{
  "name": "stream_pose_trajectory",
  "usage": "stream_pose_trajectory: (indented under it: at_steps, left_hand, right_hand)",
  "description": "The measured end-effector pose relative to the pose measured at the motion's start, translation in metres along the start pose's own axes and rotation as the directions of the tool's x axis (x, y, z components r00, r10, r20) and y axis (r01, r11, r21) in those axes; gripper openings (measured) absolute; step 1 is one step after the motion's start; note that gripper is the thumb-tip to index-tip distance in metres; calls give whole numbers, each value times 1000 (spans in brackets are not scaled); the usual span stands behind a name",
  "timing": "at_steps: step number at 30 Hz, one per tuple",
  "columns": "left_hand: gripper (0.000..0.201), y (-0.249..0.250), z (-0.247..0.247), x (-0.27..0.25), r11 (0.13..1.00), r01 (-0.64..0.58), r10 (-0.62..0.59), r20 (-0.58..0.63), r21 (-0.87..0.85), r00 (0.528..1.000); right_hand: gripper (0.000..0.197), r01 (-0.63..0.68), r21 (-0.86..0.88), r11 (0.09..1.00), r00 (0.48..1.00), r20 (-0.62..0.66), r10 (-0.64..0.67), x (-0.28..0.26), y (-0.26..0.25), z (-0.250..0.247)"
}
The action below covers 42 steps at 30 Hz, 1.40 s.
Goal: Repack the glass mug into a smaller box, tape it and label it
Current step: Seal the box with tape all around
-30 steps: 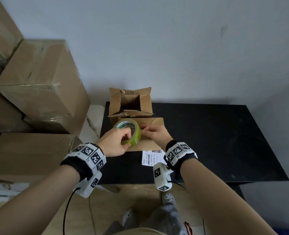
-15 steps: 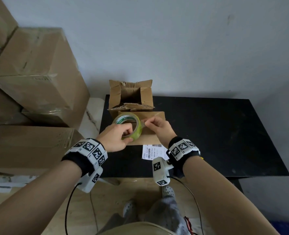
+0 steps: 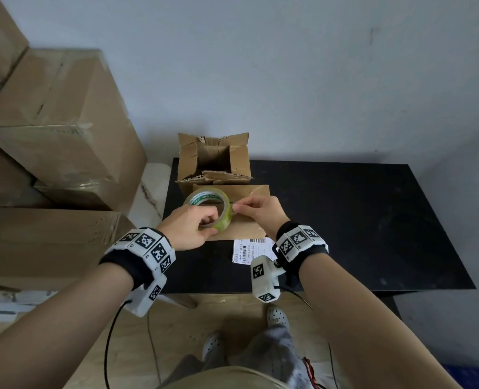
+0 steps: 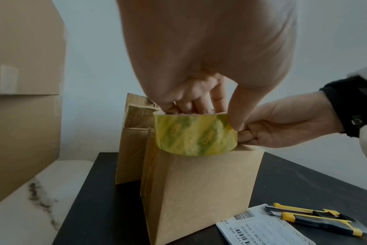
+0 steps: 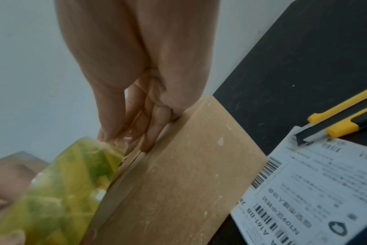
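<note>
A small closed cardboard box (image 3: 256, 192) (image 4: 199, 190) (image 5: 178, 190) stands on the black table (image 3: 359, 220). Just above its top my left hand (image 3: 189, 228) (image 4: 199, 106) grips a yellow-green roll of packing tape (image 3: 214, 206) (image 4: 195, 134) (image 5: 59, 190), fingers through the core. My right hand (image 3: 256, 210) (image 4: 283, 124) (image 5: 136, 129) pinches the roll's outer edge at the tape end. Behind stands the larger open box (image 3: 214, 161) (image 4: 134, 140). The white shipping label (image 3: 251, 248) (image 4: 262, 230) (image 5: 314, 190) lies flat near the front edge. The mug is not visible.
Two yellow-and-black utility knives (image 4: 316, 220) (image 5: 346, 121) lie by the label on the table. Large cardboard cartons (image 3: 50, 136) are stacked at the left beside a marble-topped surface (image 3: 148, 192). The right half of the table is bare black surface.
The roll and both hands have stayed over the small box; the right hand's fingers shifted slightly on the roll's edge. The head view tilted a little.
</note>
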State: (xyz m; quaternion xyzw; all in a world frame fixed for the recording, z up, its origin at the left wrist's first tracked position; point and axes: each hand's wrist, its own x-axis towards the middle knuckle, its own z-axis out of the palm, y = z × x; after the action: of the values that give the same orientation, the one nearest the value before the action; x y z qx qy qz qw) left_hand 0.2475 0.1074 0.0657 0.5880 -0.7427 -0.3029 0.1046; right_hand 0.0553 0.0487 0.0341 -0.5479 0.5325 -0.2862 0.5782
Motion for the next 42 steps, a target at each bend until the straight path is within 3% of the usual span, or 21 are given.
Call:
stream_pose_trajectory:
  at_steps: [6,9,16,18,22,24,26,28,33,36,42]
  left_hand:
    - [5,1,-4,-2,999,-10,9,27,31,1000]
    - [15,3,-7,-2,998,-6,6,8,64,1000]
    - [34,10,-16,8,934,-71,111,-95,350,989]
    - [30,5,-14,9,932,-56,127,-178,358,976]
    - [36,4,-6,9,987,60,3,-384,151,923]
    - [48,6,-1,11,979,203,-165,-476,29,864]
    - [59,9,3,15,908,401,-408,-469,-121,783]
    - [53,13,7,20,839,492,-542,-416,-231,730]
    - [24,18,25,36,798,330,-571,-456,-504,683]
    - [24,13,33,44,683,264,-635,-374,-681,676]
    - [25,8,37,50,550,203,-673,-287,-810,681]
  right_hand:
    - [9,39,-26,999,999,11,-39,0,-3,-7]
    - [9,63,33,997,998,-19,-63,1,1,-9]
    - [15,23,248,969,995,-96,1,9,9,-4]
    - [12,23,290,957,994,-113,11,9,11,-4]
    - [6,4,316,949,993,-115,34,7,11,-5]
    - [7,-1,264,964,992,-123,35,7,10,-5]
    - [12,-10,219,976,990,-135,41,7,10,-4]
    - [14,-13,203,979,989,-139,41,7,11,-4]
    - [13,-1,172,985,989,-144,26,7,12,-8]
    - [12,0,170,985,988,-151,26,7,12,-8]
    - [9,-15,212,977,973,-221,63,13,10,-12]
